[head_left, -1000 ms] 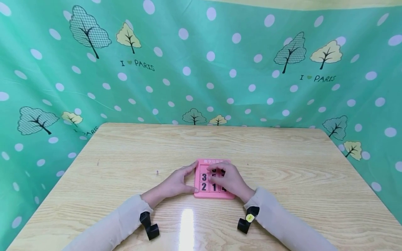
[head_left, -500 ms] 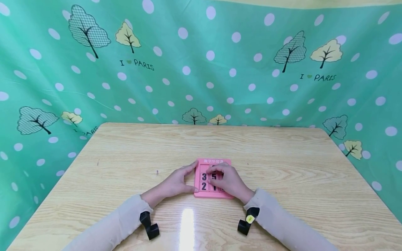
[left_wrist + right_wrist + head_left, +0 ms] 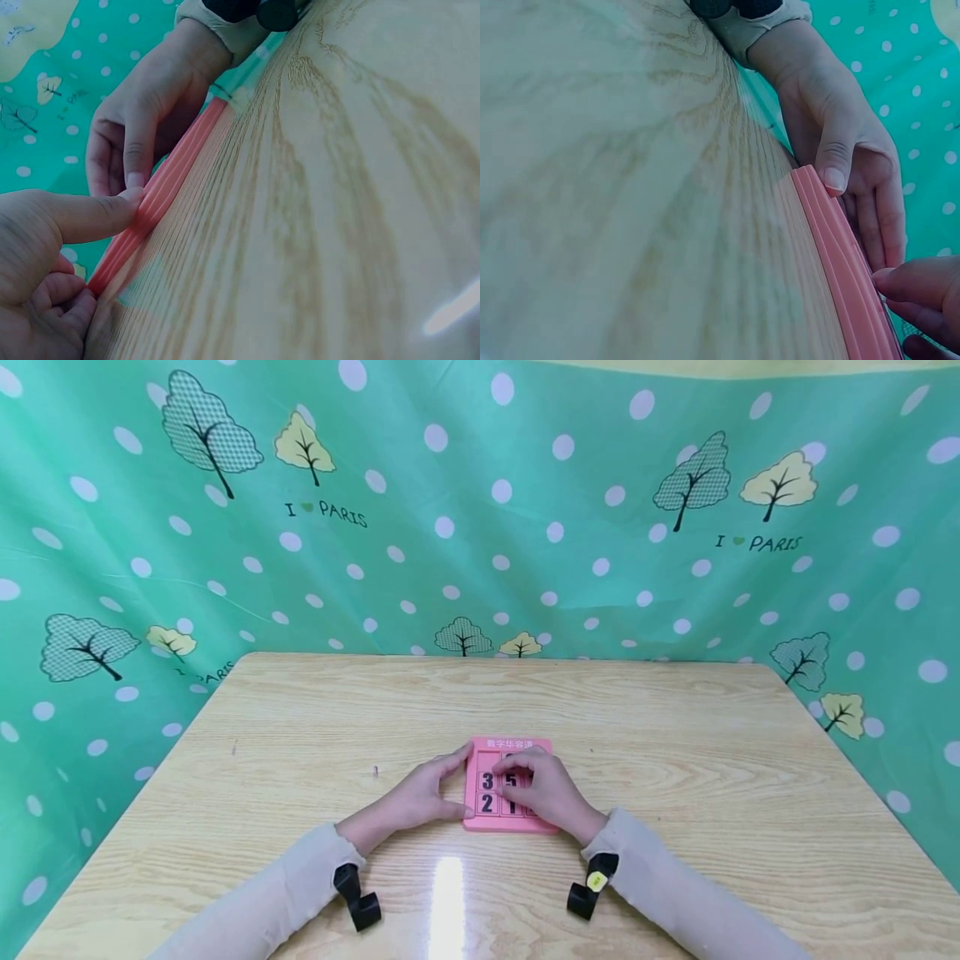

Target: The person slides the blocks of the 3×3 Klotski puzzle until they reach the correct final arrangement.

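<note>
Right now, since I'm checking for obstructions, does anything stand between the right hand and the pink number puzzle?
Nothing visible does: the right hand is over the pink number puzzle, and the left hand is on its left side, clear of it.

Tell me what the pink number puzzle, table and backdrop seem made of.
Pink number puzzle: likely matte plastic, from its even colour and moulded ridges. Table: wood or wood-look laminate; grain shows, and a bright reflection suggests gloss. Backdrop: probably printed fabric, since it hangs in soft folds.
</note>
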A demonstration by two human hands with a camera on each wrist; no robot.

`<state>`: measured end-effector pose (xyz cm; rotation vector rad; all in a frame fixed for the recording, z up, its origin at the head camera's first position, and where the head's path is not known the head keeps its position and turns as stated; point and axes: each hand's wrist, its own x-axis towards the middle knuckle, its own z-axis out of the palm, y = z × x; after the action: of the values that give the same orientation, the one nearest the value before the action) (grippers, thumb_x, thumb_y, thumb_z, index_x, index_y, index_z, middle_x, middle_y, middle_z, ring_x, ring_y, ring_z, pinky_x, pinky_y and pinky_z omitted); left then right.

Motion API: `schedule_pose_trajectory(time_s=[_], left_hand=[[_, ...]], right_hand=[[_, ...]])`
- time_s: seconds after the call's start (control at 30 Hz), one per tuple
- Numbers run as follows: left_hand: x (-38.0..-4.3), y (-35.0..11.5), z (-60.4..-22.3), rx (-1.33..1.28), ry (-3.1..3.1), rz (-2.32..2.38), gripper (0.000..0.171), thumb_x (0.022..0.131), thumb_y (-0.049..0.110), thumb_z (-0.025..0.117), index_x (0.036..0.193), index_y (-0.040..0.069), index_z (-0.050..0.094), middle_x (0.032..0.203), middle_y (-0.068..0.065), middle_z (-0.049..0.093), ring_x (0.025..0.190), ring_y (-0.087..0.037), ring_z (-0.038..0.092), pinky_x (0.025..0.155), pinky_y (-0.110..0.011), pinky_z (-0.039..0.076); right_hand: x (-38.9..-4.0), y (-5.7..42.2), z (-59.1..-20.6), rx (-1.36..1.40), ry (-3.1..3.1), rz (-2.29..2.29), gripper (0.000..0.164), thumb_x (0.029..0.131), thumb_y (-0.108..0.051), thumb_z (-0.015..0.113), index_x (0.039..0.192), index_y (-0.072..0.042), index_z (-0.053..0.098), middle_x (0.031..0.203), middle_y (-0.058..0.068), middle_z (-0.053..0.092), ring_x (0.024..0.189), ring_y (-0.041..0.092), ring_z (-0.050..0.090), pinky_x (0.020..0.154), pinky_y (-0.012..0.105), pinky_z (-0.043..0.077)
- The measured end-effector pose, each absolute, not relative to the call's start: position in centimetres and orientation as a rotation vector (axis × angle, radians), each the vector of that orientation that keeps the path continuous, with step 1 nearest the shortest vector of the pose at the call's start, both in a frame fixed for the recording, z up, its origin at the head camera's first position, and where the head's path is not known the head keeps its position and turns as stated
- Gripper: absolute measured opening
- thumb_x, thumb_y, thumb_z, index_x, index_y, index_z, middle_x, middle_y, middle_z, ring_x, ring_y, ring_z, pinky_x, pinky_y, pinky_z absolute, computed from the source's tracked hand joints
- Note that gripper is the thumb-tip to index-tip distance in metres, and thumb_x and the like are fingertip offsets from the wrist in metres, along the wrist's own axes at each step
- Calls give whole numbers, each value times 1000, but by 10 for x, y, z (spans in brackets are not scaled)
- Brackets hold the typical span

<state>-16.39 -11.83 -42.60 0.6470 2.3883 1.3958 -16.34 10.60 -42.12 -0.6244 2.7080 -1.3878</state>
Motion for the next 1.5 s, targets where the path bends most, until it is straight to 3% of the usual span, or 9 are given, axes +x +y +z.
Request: schedule_pose_trajectory(time_s=[0.6, 0.97, 1.23, 1.43, 1.5], left_hand=[[-163, -119, -425, 638, 2388, 1406, 95, 72, 14, 79, 149, 8, 24, 154, -8, 25, 142, -27, 20, 116, -46, 16], [-163, -119, -426, 649, 2361, 1425, 95, 73, 13, 79, 149, 7, 23, 154, -9, 23, 142, -26, 18, 116, -45, 15], [-161, -117, -422, 640, 2375, 1418, 93, 74, 8, 77, 149, 4, 22, 154, -13, 22, 142, -30, 18, 115, -48, 15], [-149, -114, -395, 627, 2348, 1432, 88, 75, 1, 74, 147, -3, 23, 152, -19, 22, 141, -33, 18, 115, -49, 15], [-151, -115, -400, 629, 2349, 1426, 89, 76, 6, 75, 148, 0, 23, 153, -16, 23, 142, -31, 18, 115, -47, 15]], right_hand=[[-166, 106, -421, -699, 2709, -1392, 24, 77, -4, 74, 100, -11, 72, 98, -4, 67, 99, 15, 56, 88, 36, 49], [-171, 103, -418, -624, 2743, -1376, 23, 77, -5, 75, 100, -12, 73, 95, -4, 65, 91, 14, 51, 78, 28, 48], [-177, 102, -420, -620, 2766, -1385, 23, 77, -6, 75, 99, -14, 73, 99, -3, 67, 95, 15, 53, 83, 33, 46], [-180, 99, -419, -550, 2773, -1383, 24, 77, -6, 75, 99, -15, 73, 100, -3, 67, 98, 17, 54, 90, 38, 46], [-182, 99, -419, -539, 2778, -1379, 24, 77, -6, 75, 99, -15, 73, 101, -3, 67, 99, 17, 54, 91, 39, 46]])
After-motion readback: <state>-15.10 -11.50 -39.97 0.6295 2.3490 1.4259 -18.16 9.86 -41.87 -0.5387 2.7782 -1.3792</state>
